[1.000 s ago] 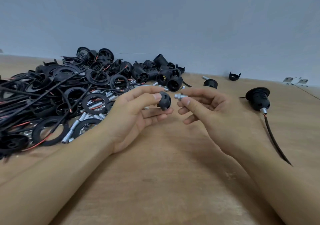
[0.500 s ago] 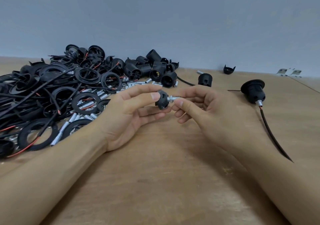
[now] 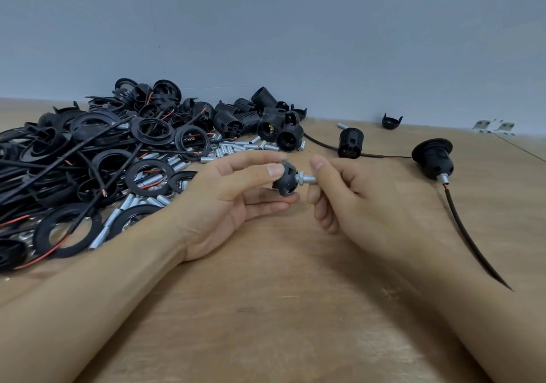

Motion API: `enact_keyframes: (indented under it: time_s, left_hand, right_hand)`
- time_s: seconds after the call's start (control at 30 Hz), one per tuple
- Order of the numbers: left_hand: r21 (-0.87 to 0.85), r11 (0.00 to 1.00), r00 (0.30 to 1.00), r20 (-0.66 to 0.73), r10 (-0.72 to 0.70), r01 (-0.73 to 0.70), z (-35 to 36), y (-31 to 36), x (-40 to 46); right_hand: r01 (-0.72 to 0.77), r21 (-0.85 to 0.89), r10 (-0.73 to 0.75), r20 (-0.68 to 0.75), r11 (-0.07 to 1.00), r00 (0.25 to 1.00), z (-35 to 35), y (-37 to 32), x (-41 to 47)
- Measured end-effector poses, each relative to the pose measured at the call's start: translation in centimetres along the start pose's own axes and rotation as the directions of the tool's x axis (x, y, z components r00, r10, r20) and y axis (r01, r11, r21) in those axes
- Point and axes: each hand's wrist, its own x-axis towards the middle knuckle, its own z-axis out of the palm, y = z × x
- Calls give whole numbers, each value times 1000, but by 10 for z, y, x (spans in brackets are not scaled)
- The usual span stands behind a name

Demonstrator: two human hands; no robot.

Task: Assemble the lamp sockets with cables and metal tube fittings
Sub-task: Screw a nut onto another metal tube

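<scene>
A plain grey-blue wall [image 3: 295, 28] backs a worn, matte wooden table [image 3: 280, 308]. Left of the fingers sprawls a heap of black plastic rings, ribbed sockets, cables and short shiny metal tubes [image 3: 118, 158]. Right of them lies an assembled socket [image 3: 432, 158] trailing a dark cable. The left hand [image 3: 233, 193] pinches a small black socket cap [image 3: 285, 180]; the right hand [image 3: 363, 196] pinches the threaded metal tube fitting [image 3: 305, 179] seated in it

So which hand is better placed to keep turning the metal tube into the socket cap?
Probably the right hand: its fingers already pinch the metal tube, which sticks out of the black socket cap. The left hand grips the cap, so it looks better suited to holding it steady.
</scene>
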Motion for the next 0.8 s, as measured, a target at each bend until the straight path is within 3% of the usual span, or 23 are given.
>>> enact_keyframes:
  time_s: [0.17,0.27,0.4,0.53,0.67,0.8]
  left_hand:
    - [-4,1000,999,-40,3,-3,2,0,2]
    - [5,1000,1000,-21,11,-11,2,0,1]
    - [8,1000,999,-25,25,-24,2,-1,1]
    - [14,1000,1000,-17,26,-25,3,-1,0]
    - [18,1000,999,-20,25,-25,3,-1,0]
    - [42,999,999,-15,31,-31,4,-1,1]
  right_hand:
    - [9,106,-11,18,994,1000,-3,0,2]
    - [17,85,-21,45,996,999,0,3,3]
    - [-100,113,95,50,988,994,0,2,3]
    - [-20,76,15,66,997,998,-1,4,3]
    - [-142,78,138,53,987,989,0,1,3]
    - [-80,94,72,84,992,994,-2,2,4]
